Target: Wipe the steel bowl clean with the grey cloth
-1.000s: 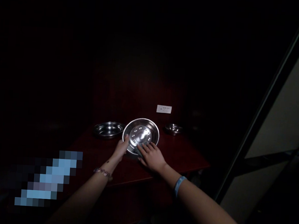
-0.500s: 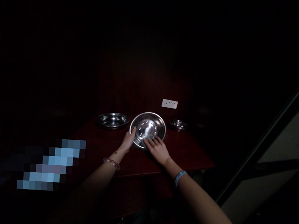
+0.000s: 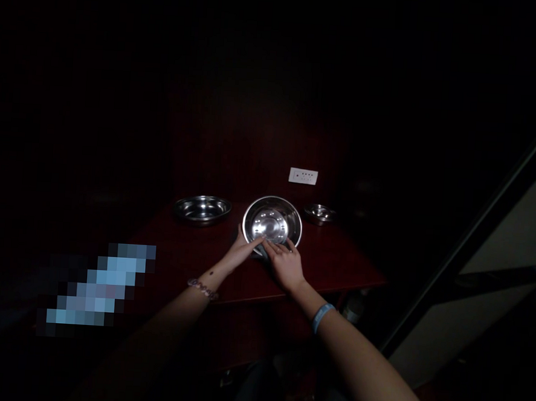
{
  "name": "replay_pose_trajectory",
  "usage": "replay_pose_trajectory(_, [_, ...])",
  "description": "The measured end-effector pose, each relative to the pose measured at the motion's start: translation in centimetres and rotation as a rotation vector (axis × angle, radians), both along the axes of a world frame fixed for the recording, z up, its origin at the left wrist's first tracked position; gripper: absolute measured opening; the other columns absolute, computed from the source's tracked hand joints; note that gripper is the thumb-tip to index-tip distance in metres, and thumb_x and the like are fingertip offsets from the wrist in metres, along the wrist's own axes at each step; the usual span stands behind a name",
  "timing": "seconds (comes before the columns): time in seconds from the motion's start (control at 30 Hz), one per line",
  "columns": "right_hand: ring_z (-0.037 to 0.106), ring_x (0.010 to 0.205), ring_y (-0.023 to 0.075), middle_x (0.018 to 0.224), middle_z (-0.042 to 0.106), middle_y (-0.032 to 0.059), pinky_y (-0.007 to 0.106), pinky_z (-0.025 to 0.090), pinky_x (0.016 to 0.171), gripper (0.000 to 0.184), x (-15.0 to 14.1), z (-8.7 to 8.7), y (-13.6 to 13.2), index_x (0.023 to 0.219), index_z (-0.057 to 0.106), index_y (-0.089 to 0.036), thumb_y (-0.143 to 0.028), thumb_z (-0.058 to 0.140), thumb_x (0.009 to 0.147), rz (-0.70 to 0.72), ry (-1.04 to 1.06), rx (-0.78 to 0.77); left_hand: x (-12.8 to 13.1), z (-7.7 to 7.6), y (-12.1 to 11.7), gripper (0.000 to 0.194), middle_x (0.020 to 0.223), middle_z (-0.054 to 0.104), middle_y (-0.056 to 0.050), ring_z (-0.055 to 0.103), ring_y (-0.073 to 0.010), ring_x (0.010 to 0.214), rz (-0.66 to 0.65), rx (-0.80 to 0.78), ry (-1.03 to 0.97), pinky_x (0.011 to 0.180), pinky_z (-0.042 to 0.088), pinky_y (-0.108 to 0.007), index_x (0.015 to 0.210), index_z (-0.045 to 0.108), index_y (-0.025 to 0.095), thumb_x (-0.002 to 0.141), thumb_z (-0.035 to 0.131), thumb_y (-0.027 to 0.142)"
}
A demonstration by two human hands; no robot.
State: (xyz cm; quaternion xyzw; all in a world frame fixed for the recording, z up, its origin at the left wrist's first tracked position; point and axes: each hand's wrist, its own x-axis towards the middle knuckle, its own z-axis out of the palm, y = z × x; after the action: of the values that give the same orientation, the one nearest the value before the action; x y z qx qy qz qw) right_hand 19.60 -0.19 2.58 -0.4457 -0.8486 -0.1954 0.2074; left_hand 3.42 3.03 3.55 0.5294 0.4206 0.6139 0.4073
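A shiny steel bowl (image 3: 272, 222) is tilted up above the table, its hollow side facing me. My left hand (image 3: 240, 250) grips the bowl at its lower left rim, thumb on the inside and fingers behind. At the bottom rim, my right hand (image 3: 286, 263) presses its fingers into the bowl. Under those fingers shows a bit of a dark grey cloth (image 3: 261, 250), mostly hidden and hard to make out. The two hands nearly touch at the rim.
On the dark red table (image 3: 336, 265), a wide steel bowl (image 3: 202, 210) stands at the left and a smaller steel bowl (image 3: 320, 214) at the right. A white socket plate (image 3: 303, 176) is on the back wall. A blurred blue patch (image 3: 108, 284) lies at left.
The held bowl has shifted slightly right and turned in my hands. My left thumb has moved down to the bottom rim, and my right fingers have drawn closer together. The view has tipped slightly.
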Motion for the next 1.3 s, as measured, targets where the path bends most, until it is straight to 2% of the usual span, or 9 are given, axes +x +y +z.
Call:
replay_pose_trajectory(0.07, [0.06,0.124,0.0191,0.142,0.061,0.0055,0.041,0.032,0.118,0.05,0.1,0.1,-0.5,0.149,0.044,-0.022,-0.015,0.043,0.1,0.004,0.018,-0.02,0.0,-0.7,0.1,0.068,0.129,0.063,-0.016,0.064,-0.0263,0.114,0.004,0.015,0.07,0.096,0.053,-0.041,0.13,0.044,0.018,0.072,0.075,0.036])
replay_pose_trajectory(0.13, [0.061,0.124,0.0192,0.143,0.06,0.0055,0.038,0.037,0.115,0.051,0.3,0.2,-1.0,0.15,0.044,-0.022,-0.014,0.044,0.099,0.025,0.03,-0.043,-0.2,-1.4,0.4,0.07,0.132,0.06,-0.017,0.061,-0.0275,0.12,-0.025,0.017,0.103,0.1,0.052,-0.043,0.134,0.038,0.017,0.075,0.072,0.036])
replay_pose_trajectory(0.23, [0.061,0.121,0.0209,0.142,0.061,0.0057,0.035,0.046,0.106,0.055,0.7,0.3,-1.6,0.151,0.043,-0.022,-0.018,0.05,0.097,0.047,0.043,-0.096,-0.6,-2.3,1.0,0.067,0.132,0.059,-0.016,0.058,-0.0289,0.124,-0.061,0.061,0.129,0.105,0.048,-0.044,0.134,0.039,0.017,0.076,0.069,0.033])
replay_pose_trajectory(0.33, [0.058,0.125,0.0229,0.143,0.06,0.0049,0.036,0.048,0.104,0.06,1.0,0.3,-1.9,0.152,0.042,-0.025,-0.021,0.057,0.094,0.058,0.053,-0.133,-1.3,-2.6,1.7,0.065,0.134,0.058,-0.015,0.056,-0.0294,0.127,-0.058,0.098,0.139,0.109,0.045,-0.044,0.132,0.042,0.017,0.073,0.068,0.028])
replay_pose_trajectory(0.53, [0.056,0.127,0.0235,0.145,0.059,0.0071,0.038,0.045,0.108,0.064,1.1,0.0,-1.3,0.152,0.042,-0.023,-0.018,0.061,0.091,0.128,0.062,-0.174,-2.3,-2.6,2.2,0.065,0.139,0.055,-0.016,0.054,-0.0282,0.13,-0.041,0.109,0.146,0.111,0.043,-0.043,0.134,0.042,0.015,0.074,0.065,0.021])
replay_pose_trajectory(0.77, [0.056,0.13,0.0212,0.144,0.059,0.0077,0.045,0.027,0.121,0.065,1.3,0.0,-0.8,0.152,0.042,-0.025,-0.017,0.063,0.09,0.178,0.068,-0.183,-2.8,-1.9,1.9,0.064,0.141,0.054,-0.018,0.052,-0.0291,0.131,-0.023,0.148,0.154,0.116,0.036,-0.043,0.134,0.043,0.01,0.075,0.066,0.017])
replay_pose_trajectory(0.93, [0.058,0.128,0.0215,0.141,0.062,0.0106,0.046,0.027,0.12,0.066,1.3,-0.1,-0.8,0.152,0.041,-0.024,-0.019,0.065,0.091,0.167,0.035,-0.16,-2.5,-1.6,1.8,0.064,0.14,0.056,-0.019,0.053,-0.0292,0.13,-0.013,0.14,0.124,0.116,0.036,-0.043,0.134,0.046,0.007,0.074,0.066,0.014])
replay_pose_trajectory(1.13, [0.057,0.129,0.0208,0.141,0.061,0.011,0.044,0.028,0.12,0.066,1.3,-0.3,-0.6,0.153,0.039,-0.023,-0.021,0.064,0.092,0.183,0.03,-0.13,-2.3,-1.9,2.3,0.058,0.142,0.057,-0.018,0.054,-0.0285,0.131,-0.004,0.187,0.094,0.117,0.035,-0.041,0.133,0.051,0.008,0.077,0.063,0.017])
replay_pose_trajectory(1.3, [0.057,0.13,0.019,0.142,0.061,0.0084,0.042,0.026,0.122,0.058,1.3,-0.5,-0.5,0.152,0.041,-0.025,-0.038,0.057,0.099,0.197,0.051,-0.126,-2.7,-2.1,2.4,0.057,0.141,0.058,-0.017,0.053,-0.0283,0.133,0.008,0.206,0.107,0.118,0.034,-0.044,0.133,0.053,0.01,0.078,0.06,0.019])
